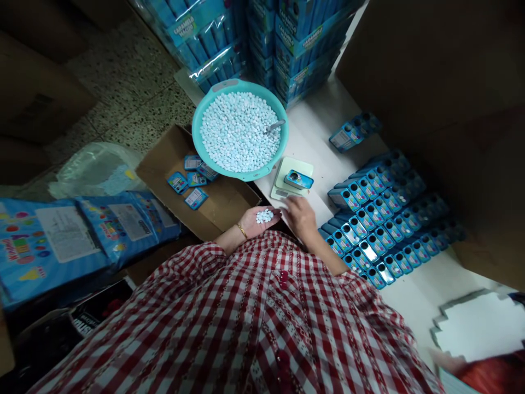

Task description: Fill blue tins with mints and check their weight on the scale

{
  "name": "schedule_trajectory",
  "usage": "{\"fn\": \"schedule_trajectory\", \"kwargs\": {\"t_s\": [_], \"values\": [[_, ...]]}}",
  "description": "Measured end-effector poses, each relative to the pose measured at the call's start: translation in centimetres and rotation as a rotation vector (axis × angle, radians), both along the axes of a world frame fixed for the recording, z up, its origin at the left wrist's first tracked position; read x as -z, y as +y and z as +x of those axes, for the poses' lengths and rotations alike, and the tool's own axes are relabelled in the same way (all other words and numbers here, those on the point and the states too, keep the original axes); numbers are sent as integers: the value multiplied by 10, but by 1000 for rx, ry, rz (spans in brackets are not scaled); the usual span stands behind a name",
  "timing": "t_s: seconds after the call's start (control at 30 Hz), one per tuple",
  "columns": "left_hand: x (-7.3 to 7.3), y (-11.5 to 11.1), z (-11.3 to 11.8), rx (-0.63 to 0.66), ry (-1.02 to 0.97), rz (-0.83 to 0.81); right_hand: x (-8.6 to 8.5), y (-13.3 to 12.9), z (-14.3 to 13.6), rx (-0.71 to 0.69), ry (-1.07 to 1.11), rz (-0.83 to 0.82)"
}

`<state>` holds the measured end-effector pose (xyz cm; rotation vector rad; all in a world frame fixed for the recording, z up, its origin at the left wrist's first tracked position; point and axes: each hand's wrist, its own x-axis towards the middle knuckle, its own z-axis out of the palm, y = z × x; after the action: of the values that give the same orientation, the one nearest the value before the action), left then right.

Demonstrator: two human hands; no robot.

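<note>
My left hand point(250, 220) is cupped palm up in front of my body, with a small heap of pale blue candies point(264, 216) in it. Just right of it is my right hand point(302, 218), its fingers bent and smeared by motion near the front edge of a kitchen scale point(286, 169). Whether those fingers hold anything I cannot tell. On the scale lies a small blue tin point(299, 179) with a dark round opening. Beyond both hands, a turquoise bowl point(197, 137) is full of the same candies point(238, 128), with a spoon point(274, 126) stuck in them.
Rows of blue tins point(373, 219) stand right of the scale on the white table point(318, 131). A cardboard box point(229, 205) with several tins sits left of my hands. Wrapped packs point(303, 33) are stacked behind the bowl; blue bags point(65, 235) lie far left.
</note>
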<state>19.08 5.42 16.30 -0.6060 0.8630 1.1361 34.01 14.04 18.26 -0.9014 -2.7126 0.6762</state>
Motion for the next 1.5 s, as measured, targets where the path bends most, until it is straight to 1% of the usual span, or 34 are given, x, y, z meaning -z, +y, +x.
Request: {"fn": "schedule_trajectory", "kwargs": {"t_s": [0.07,0.13,0.2,0.37,0.43,0.5,0.6,0.67,0.73,0.77,0.83,0.87,0.9,0.97,1.0,1.03,1.07,1.1,1.13,1.17,1.2,1.27,1.3,1.33,1.4,1.5], "values": [[-2,2,-4,12,17,-10,-2,28,5,175,1,63],[-3,2,-8,-6,30,-13,-3,52,7,243,-26,91],[-2,2,-12,-41,42,-4,0,66,6,231,-68,86],[0,3,-21,-94,76,-46,13,71,-2,150,-242,65],[-2,5,-24,-103,87,-68,18,82,-1,171,-268,81],[-3,8,-26,-113,97,-86,23,106,4,257,-253,123],[-5,13,-28,-128,110,-103,32,157,15,429,-236,194],[-6,15,-29,-129,118,-103,39,189,21,509,-241,206],[-6,16,-30,-128,121,-103,46,207,27,543,-228,204],[-7,16,-30,-128,119,-105,48,208,30,542,-211,211],[-6,15,-32,-131,111,-114,48,197,33,522,-174,240],[-6,14,-32,-132,106,-118,46,184,33,485,-167,246],[-5,13,-33,-132,101,-121,44,169,32,417,-177,233],[-2,12,-33,-126,96,-128,41,134,25,189,-235,151],[-1,12,-33,-121,97,-130,40,117,18,44,-275,93],[1,13,-33,-114,101,-130,41,103,8,-69,-312,48],[2,14,-32,-107,109,-130,43,93,-3,-108,-345,23],[3,15,-31,-98,118,-130,46,88,-16,-82,-378,7],[4,16,-30,-90,126,-132,50,86,-29,-22,-411,-4],[5,17,-29,-83,135,-136,54,88,-43,34,-446,-15],[5,17,-28,-76,142,-141,58,93,-55,49,-482,-36],[4,17,-26,-65,153,-150,65,103,-71,2,-557,-104],[3,17,-25,-60,158,-150,68,106,-73,-14,-582,-132],[3,16,-25,-54,162,-148,70,107,-71,-12,-598,-152],[3,13,-25,-38,167,-144,70,101,-57,45,-611,-166],[5,11,-23,-11,162,-147,65,76,-20,141,-634,-171]]}}
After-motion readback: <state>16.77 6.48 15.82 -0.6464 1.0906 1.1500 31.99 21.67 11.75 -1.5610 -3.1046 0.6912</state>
